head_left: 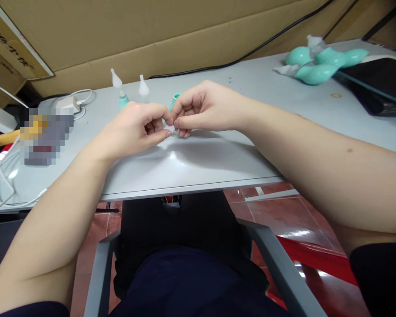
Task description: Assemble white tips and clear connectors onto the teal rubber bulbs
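Note:
My left hand (140, 125) pinches a small white translucent piece (169, 127) between thumb and index finger, just above the table. My right hand (206, 108) meets it from the other side, its thumb and fingertips closed on the same piece, which is mostly hidden by fingers. Behind my right fingers shows the rim of a teal part (174, 99), partly covered. Beyond my left hand stands a teal base (123, 101) with a white pointed nozzle (116, 80) tilted above it. A second white nozzle (144, 89) is upright beside it.
Several teal bulbs (320, 72) with white tips lie at the back right, near a black object (376, 88). On the left are a blurred-out item (48, 138), a white adapter (67, 105) and white cables (9, 193). Cardboard (119, 39) lines the table's back.

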The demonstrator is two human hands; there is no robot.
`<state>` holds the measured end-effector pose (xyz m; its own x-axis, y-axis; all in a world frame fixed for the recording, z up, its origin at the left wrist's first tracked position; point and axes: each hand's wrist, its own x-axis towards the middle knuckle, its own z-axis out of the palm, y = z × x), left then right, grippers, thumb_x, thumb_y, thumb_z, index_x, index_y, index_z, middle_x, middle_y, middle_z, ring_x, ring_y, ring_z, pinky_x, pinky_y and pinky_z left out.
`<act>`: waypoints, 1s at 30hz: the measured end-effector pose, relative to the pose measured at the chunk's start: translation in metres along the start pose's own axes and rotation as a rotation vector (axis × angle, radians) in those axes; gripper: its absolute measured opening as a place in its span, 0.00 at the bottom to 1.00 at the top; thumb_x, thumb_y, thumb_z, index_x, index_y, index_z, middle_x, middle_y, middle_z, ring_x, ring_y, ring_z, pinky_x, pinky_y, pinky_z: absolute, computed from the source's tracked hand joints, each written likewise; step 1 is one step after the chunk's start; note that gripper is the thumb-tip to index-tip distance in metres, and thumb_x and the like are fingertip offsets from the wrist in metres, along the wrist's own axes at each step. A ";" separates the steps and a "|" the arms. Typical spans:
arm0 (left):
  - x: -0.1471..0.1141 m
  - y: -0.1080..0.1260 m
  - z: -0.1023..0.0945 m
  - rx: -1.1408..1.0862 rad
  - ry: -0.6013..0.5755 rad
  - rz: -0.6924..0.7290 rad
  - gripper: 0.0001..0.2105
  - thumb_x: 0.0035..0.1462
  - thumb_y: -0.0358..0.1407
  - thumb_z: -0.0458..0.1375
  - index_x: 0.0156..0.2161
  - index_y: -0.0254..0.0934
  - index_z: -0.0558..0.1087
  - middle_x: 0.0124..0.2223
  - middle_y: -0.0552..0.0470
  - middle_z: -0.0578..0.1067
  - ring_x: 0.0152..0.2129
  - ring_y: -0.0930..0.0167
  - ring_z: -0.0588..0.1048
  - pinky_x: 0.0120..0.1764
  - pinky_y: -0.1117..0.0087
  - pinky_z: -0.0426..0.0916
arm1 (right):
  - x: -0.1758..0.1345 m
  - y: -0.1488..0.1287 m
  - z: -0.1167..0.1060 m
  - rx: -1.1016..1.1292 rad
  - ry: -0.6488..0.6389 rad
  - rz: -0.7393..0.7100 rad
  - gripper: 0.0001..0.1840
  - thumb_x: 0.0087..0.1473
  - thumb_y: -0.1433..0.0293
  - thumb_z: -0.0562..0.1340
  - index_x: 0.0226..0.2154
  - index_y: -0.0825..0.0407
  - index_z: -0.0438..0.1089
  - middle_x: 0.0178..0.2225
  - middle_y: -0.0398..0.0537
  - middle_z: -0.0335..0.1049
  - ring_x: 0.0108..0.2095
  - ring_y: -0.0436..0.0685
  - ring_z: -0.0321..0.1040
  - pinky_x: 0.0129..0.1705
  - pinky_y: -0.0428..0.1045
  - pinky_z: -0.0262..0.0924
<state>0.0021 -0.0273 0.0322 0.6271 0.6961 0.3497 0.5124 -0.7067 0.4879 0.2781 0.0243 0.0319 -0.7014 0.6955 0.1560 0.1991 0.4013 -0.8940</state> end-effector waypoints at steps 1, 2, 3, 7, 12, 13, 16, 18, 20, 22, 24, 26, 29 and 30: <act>0.000 0.001 0.000 0.005 -0.006 -0.003 0.03 0.72 0.39 0.69 0.48 0.44 0.83 0.33 0.55 0.84 0.29 0.69 0.77 0.35 0.61 0.74 | 0.000 0.000 0.000 0.000 0.004 0.001 0.12 0.63 0.68 0.91 0.38 0.46 0.90 0.31 0.45 0.89 0.32 0.58 0.85 0.37 0.51 0.82; 0.000 0.001 -0.001 0.006 -0.001 0.000 0.03 0.72 0.38 0.68 0.47 0.43 0.83 0.33 0.54 0.84 0.29 0.70 0.77 0.35 0.62 0.73 | 0.000 -0.001 0.000 0.000 0.010 0.002 0.12 0.62 0.68 0.90 0.37 0.46 0.90 0.31 0.45 0.88 0.31 0.58 0.85 0.37 0.51 0.81; -0.001 0.002 -0.001 0.006 0.004 0.004 0.02 0.73 0.37 0.68 0.47 0.43 0.84 0.33 0.55 0.84 0.29 0.70 0.77 0.35 0.62 0.73 | 0.000 -0.001 0.000 -0.001 0.016 0.003 0.12 0.62 0.69 0.90 0.37 0.46 0.90 0.31 0.45 0.88 0.31 0.58 0.84 0.36 0.51 0.80; -0.001 0.003 0.001 -0.013 0.044 0.049 0.02 0.72 0.35 0.69 0.45 0.44 0.85 0.31 0.57 0.82 0.26 0.71 0.75 0.33 0.63 0.70 | -0.001 -0.002 -0.001 -0.041 0.003 0.002 0.10 0.60 0.73 0.87 0.37 0.46 0.90 0.29 0.43 0.86 0.30 0.56 0.80 0.36 0.50 0.74; -0.001 0.003 0.000 -0.002 0.032 0.062 0.04 0.72 0.34 0.68 0.44 0.45 0.86 0.31 0.55 0.82 0.27 0.69 0.76 0.34 0.62 0.71 | -0.003 -0.002 -0.002 -0.081 -0.015 -0.045 0.09 0.58 0.74 0.85 0.36 0.46 0.89 0.28 0.41 0.82 0.31 0.56 0.76 0.36 0.52 0.67; -0.001 0.003 -0.001 0.005 0.029 0.054 0.04 0.72 0.34 0.67 0.44 0.45 0.86 0.31 0.55 0.82 0.27 0.68 0.76 0.34 0.62 0.71 | -0.004 -0.002 -0.002 -0.089 -0.020 -0.055 0.10 0.57 0.73 0.86 0.36 0.46 0.89 0.28 0.41 0.81 0.31 0.56 0.74 0.36 0.52 0.66; -0.001 0.003 -0.001 0.035 -0.006 0.010 0.05 0.72 0.36 0.66 0.43 0.46 0.85 0.32 0.54 0.83 0.28 0.67 0.78 0.37 0.60 0.72 | -0.006 -0.002 -0.002 -0.136 -0.059 -0.086 0.09 0.57 0.71 0.85 0.35 0.46 0.88 0.28 0.40 0.79 0.31 0.56 0.71 0.37 0.52 0.64; 0.000 0.003 -0.002 0.048 -0.028 0.002 0.05 0.72 0.37 0.65 0.42 0.47 0.84 0.32 0.53 0.83 0.28 0.66 0.78 0.37 0.59 0.73 | -0.006 -0.001 -0.003 -0.195 -0.093 -0.123 0.07 0.57 0.70 0.83 0.35 0.46 0.87 0.28 0.40 0.78 0.32 0.56 0.71 0.37 0.53 0.62; 0.000 0.003 -0.002 0.065 -0.038 0.004 0.06 0.72 0.38 0.65 0.41 0.48 0.84 0.32 0.53 0.83 0.28 0.66 0.77 0.38 0.59 0.73 | -0.006 0.000 -0.003 -0.265 -0.122 -0.167 0.05 0.58 0.69 0.81 0.36 0.47 0.87 0.29 0.40 0.77 0.32 0.55 0.70 0.38 0.53 0.61; 0.001 0.003 -0.001 0.081 -0.042 -0.005 0.06 0.71 0.38 0.65 0.40 0.48 0.84 0.32 0.53 0.83 0.28 0.66 0.77 0.38 0.59 0.73 | -0.006 0.001 -0.004 -0.329 -0.145 -0.196 0.04 0.60 0.68 0.80 0.37 0.47 0.87 0.30 0.39 0.78 0.33 0.55 0.70 0.40 0.52 0.61; 0.001 0.003 -0.001 0.090 -0.047 -0.011 0.06 0.70 0.38 0.65 0.40 0.48 0.84 0.32 0.53 0.83 0.29 0.65 0.76 0.39 0.60 0.73 | -0.006 0.001 -0.003 -0.388 -0.166 -0.204 0.03 0.63 0.67 0.78 0.38 0.46 0.86 0.32 0.38 0.79 0.34 0.54 0.70 0.42 0.52 0.61; 0.001 0.003 -0.001 0.090 -0.050 -0.006 0.05 0.70 0.38 0.66 0.40 0.47 0.84 0.32 0.53 0.83 0.29 0.65 0.76 0.40 0.60 0.73 | -0.007 0.001 -0.003 -0.448 -0.177 -0.205 0.02 0.64 0.68 0.77 0.38 0.46 0.86 0.32 0.38 0.79 0.34 0.54 0.70 0.43 0.53 0.60; 0.001 0.002 0.000 0.076 -0.061 -0.003 0.05 0.70 0.37 0.66 0.41 0.46 0.85 0.32 0.53 0.84 0.29 0.66 0.76 0.40 0.61 0.72 | -0.008 -0.001 -0.001 -0.534 -0.173 -0.211 0.05 0.62 0.73 0.74 0.37 0.47 0.85 0.32 0.39 0.79 0.35 0.55 0.69 0.43 0.53 0.57; 0.001 0.002 0.000 0.070 -0.066 -0.001 0.06 0.70 0.36 0.66 0.41 0.45 0.86 0.32 0.53 0.84 0.28 0.67 0.76 0.39 0.62 0.72 | -0.008 -0.002 -0.001 -0.560 -0.171 -0.211 0.06 0.61 0.75 0.73 0.36 0.47 0.85 0.32 0.39 0.79 0.34 0.55 0.69 0.43 0.53 0.56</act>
<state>0.0037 -0.0276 0.0338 0.6628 0.6886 0.2942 0.5514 -0.7146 0.4305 0.2838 0.0185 0.0324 -0.8551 0.4806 0.1944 0.3407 0.8036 -0.4880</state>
